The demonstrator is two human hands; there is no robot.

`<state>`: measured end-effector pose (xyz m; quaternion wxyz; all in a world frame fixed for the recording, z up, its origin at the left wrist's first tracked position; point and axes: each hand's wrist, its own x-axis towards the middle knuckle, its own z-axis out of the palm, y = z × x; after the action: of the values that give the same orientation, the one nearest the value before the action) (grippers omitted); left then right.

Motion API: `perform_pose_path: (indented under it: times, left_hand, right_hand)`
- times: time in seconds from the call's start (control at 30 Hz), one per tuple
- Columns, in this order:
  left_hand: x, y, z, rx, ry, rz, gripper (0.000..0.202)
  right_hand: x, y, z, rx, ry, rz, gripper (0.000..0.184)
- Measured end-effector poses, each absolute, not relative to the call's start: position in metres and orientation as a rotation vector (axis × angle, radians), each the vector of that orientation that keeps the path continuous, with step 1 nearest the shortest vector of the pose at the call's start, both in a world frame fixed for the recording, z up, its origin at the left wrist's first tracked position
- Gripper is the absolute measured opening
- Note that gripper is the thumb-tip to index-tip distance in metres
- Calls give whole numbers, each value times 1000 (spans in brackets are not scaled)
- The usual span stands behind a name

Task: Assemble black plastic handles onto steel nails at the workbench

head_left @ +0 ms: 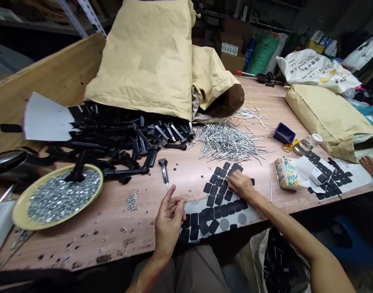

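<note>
My left hand (169, 219) hangs just above the table's front edge, its fingers apart, next to a white backing sheet of black rubber pads (213, 211). My right hand (239, 184) rests on the far part of that sheet, its fingertips among the pads. Whether those fingers grip a pad is hard to tell. Above my left hand lies a single black T-shaped part with a metal pin (163, 169). A small scatter of metal washers (131, 201) lies to the left of my left hand.
Black plastic parts (113, 140) heap up behind a yellow plate of metal washers (30, 199). Loose steel nails (225, 142) spread beside them under kraft paper sacks (143, 61). At right, a co-worker's hand (371, 169) sits beyond a second pad sheet (329, 177) and a small blue box (284, 133).
</note>
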<state>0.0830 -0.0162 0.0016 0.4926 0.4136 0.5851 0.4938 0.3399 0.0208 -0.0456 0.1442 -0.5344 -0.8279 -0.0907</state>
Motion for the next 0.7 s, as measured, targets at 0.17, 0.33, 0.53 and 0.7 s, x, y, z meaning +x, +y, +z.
perform_pose_path:
  times: [0.17,0.33,0.53,0.7]
  left_hand:
    - [72,-5,-4,1055,1518,1152,59]
    - [67,35,-9,1410,1957,931,40]
    - [72,65,-12,1424,2107,634,33]
    - [65,68,-16,1304,1994,801,8]
  right_hand:
    - [338,12,-50,-1499,-2393,-256,35]
    - [319,-10,-41,-1385,-2489,-211,37]
    - [335,-74,16,-1702,-2032,-141,25]
    - [401,-194,7,-2002,-1928,-246,28]
